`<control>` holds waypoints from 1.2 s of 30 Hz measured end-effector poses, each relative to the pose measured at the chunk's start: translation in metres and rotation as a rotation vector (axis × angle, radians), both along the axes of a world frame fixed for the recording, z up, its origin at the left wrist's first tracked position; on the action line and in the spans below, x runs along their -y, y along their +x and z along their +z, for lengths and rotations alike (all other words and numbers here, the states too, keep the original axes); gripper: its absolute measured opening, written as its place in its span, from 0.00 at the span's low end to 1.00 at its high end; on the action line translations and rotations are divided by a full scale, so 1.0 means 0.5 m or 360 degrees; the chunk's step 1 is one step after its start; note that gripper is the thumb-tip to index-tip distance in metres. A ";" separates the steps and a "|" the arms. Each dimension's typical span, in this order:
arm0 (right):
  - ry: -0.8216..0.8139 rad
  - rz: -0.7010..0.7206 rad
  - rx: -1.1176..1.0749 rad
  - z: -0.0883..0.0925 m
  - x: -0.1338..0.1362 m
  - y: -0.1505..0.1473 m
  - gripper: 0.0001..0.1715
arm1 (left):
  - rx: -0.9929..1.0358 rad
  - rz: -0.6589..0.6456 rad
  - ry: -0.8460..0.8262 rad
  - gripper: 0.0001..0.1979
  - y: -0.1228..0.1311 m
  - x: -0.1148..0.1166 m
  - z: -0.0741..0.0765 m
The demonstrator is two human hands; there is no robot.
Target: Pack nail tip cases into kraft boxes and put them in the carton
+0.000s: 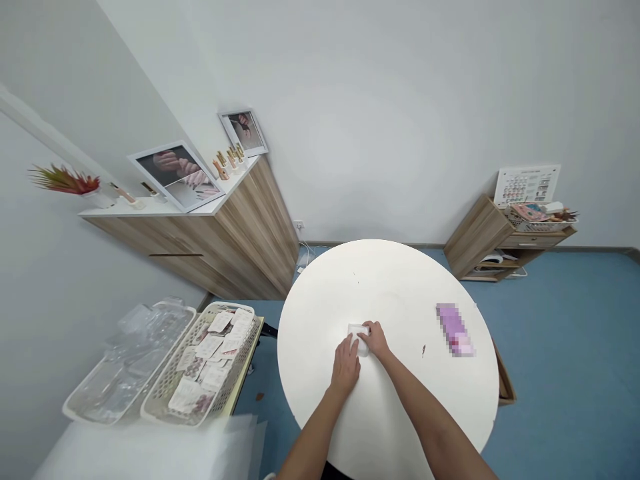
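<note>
A small white, flat, box-like packet (356,329) lies on the white round table (400,280). My left hand (346,363) grips its near left side, with the fingers curled over the edge. On the opposite side, my right hand (376,339) holds the packet's right edge between thumb and fingers. Parts of the packet are hidden under the fingers, and any marking on it is too small to make out.
A blurred purple item (454,328) lies on the table's right. To the left stand a basket of printed packets (155,408) and a basket of clear plastic packaging (80,400). A wooden cabinet (255,227) and a small shelf unit (477,230) stand by the walls.
</note>
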State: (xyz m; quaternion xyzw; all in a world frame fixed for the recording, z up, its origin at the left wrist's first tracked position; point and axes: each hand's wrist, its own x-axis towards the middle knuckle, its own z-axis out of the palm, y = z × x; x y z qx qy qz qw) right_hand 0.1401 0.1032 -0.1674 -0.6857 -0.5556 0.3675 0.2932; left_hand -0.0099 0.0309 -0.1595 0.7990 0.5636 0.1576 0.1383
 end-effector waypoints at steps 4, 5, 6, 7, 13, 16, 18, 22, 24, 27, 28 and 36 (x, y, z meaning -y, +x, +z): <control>0.0087 -0.0101 0.0052 -0.003 0.015 -0.003 0.15 | -0.0208 -0.0188 0.0021 0.33 -0.002 0.032 -0.010; 0.0105 -0.0102 0.0061 -0.003 0.021 -0.004 0.15 | -0.0244 -0.0199 0.0009 0.34 -0.001 0.035 -0.010; 0.0117 -0.0089 0.0064 -0.002 0.027 -0.004 0.15 | -0.0275 -0.0202 -0.0008 0.35 0.000 0.036 -0.008; 0.0124 -0.0066 0.0061 -0.001 0.033 -0.004 0.15 | -0.0301 -0.0201 -0.0032 0.35 0.002 0.036 -0.006; 0.0288 -0.0017 0.0136 0.009 0.074 0.014 0.19 | -0.0351 -0.0224 -0.0345 0.35 0.015 0.019 0.044; 0.0333 0.0017 0.0248 0.019 0.085 0.037 0.22 | -0.0282 -0.0164 -0.0397 0.32 0.018 0.014 0.084; 0.0353 0.0107 0.0296 0.029 0.082 0.054 0.24 | -0.0218 -0.0065 -0.0330 0.30 0.017 0.019 0.105; 0.0415 0.0329 0.0352 0.054 0.062 0.065 0.27 | -0.0083 0.0231 -0.0238 0.26 -0.006 0.060 0.128; 0.0438 0.0467 0.0349 0.067 0.054 0.048 0.27 | 0.0000 0.0412 -0.0179 0.23 -0.033 0.096 0.137; 0.0478 0.0709 0.0286 0.088 0.059 -0.013 0.26 | 0.0169 0.0692 -0.0073 0.21 -0.095 0.175 0.160; 0.0495 0.0798 0.0255 0.096 0.066 -0.043 0.26 | 0.0229 0.0786 -0.0047 0.20 -0.120 0.207 0.171; 0.0707 0.1634 0.0045 0.167 0.228 -0.344 0.20 | 0.0315 0.1603 0.0161 0.17 -0.305 0.554 0.269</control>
